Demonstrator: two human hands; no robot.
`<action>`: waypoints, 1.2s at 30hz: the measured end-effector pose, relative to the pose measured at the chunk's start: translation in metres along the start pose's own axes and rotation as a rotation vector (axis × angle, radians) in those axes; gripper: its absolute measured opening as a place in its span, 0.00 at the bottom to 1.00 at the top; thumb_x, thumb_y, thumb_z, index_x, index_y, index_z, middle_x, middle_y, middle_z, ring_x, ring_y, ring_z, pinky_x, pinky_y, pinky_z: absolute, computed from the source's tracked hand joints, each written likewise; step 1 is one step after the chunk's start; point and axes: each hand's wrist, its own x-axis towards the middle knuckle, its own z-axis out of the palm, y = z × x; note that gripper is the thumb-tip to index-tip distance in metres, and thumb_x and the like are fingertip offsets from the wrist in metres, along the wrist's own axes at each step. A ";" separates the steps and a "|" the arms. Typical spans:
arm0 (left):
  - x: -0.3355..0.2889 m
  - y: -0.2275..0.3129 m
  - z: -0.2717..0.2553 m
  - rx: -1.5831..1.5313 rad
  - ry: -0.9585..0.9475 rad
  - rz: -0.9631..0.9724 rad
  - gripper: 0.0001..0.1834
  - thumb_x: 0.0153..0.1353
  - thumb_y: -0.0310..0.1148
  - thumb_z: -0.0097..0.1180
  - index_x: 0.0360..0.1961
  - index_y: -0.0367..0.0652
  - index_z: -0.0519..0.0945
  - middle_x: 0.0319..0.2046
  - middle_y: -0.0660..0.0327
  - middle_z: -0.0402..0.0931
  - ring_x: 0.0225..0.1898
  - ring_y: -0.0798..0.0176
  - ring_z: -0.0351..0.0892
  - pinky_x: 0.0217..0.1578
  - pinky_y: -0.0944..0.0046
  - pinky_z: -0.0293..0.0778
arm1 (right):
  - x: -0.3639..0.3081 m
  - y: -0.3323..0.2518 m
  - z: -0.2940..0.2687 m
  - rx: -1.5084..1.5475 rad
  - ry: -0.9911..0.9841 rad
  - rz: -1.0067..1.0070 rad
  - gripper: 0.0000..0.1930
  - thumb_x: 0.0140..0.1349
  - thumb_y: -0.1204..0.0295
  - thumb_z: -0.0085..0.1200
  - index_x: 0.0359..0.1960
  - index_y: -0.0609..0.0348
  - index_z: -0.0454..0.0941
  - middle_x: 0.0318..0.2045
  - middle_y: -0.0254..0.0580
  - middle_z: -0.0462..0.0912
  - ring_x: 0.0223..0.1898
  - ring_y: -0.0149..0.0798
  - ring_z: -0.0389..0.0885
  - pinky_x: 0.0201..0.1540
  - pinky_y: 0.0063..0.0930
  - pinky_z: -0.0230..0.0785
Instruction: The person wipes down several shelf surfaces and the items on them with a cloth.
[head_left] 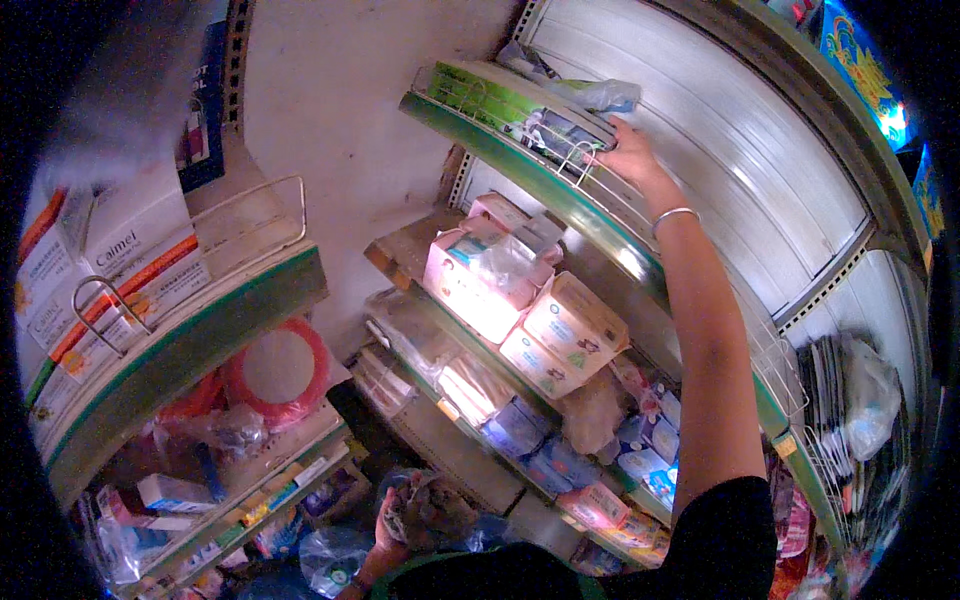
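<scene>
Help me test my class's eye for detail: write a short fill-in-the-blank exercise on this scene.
1. As pictured, the right hand is at the ____ end of the long green box on the upper shelf.
2. In height, the left hand, which holds a grey-brown bundle, is ____ than the right hand.
3. The stripe across the white boxes is coloured ____.
4. Below them, the red rim is ____ in shape.

Missing words: right; lower; orange; round.

Pale wall (350, 130), ribbed white panelling (750, 170), green-edged shelves (250, 300); unevenly lit.
</scene>
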 end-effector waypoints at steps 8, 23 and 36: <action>-0.003 0.002 -0.011 -0.203 0.155 0.018 0.28 0.61 0.50 0.25 0.60 0.51 0.53 0.61 0.59 0.49 0.60 0.52 0.49 0.59 0.54 0.42 | 0.022 0.028 0.010 0.063 0.050 -0.084 0.56 0.25 0.41 0.62 0.56 0.64 0.55 0.52 0.60 0.63 0.54 0.55 0.61 0.56 0.37 0.55; 0.003 -0.013 -0.008 1.681 0.268 0.209 0.30 0.55 0.49 0.37 0.58 0.50 0.56 0.60 0.56 0.50 0.60 0.56 0.51 0.57 0.53 0.48 | -0.006 0.024 0.002 0.443 -0.022 -0.048 0.49 0.37 0.66 0.64 0.61 0.58 0.45 0.46 0.54 0.68 0.45 0.42 0.69 0.48 0.28 0.60; 0.016 -0.025 -0.015 0.482 0.308 -0.027 0.27 0.60 0.49 0.30 0.58 0.48 0.58 0.57 0.57 0.56 0.58 0.52 0.55 0.59 0.52 0.47 | -0.119 0.030 -0.116 0.760 0.513 -0.378 0.49 0.32 0.87 0.56 0.61 0.49 0.48 0.39 0.37 0.67 0.43 0.35 0.68 0.48 0.24 0.61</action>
